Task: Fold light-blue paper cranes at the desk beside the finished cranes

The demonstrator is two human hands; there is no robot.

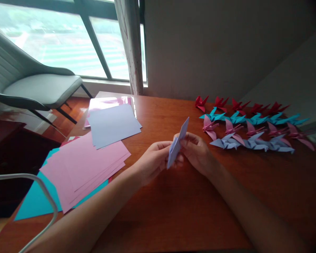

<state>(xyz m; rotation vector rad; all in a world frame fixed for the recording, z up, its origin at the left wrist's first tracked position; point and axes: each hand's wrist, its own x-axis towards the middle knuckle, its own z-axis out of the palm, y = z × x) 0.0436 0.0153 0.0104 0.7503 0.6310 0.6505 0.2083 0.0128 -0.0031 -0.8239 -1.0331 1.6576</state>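
Both hands hold a narrow, folded piece of lavender paper (178, 142) upright above the wooden table (173, 203). My left hand (154, 160) pinches its lower left side. My right hand (196, 149) grips it from the right, fingers curled round the fold. The paper's pointed tip sticks up and to the right. To the right lie rows of finished paper cranes: red ones (239, 104) at the back, then teal ones (252, 118), pink ones (252, 130) and lavender ones (252, 143) nearest.
Flat sheets lie at the left: a lavender sheet (113, 124), a pink stack (86, 168) over teal paper (34, 202), and a glossy pink packet (107, 102). A grey chair (34, 88) stands by the window. A metal chair arm (42, 189) curves at lower left.
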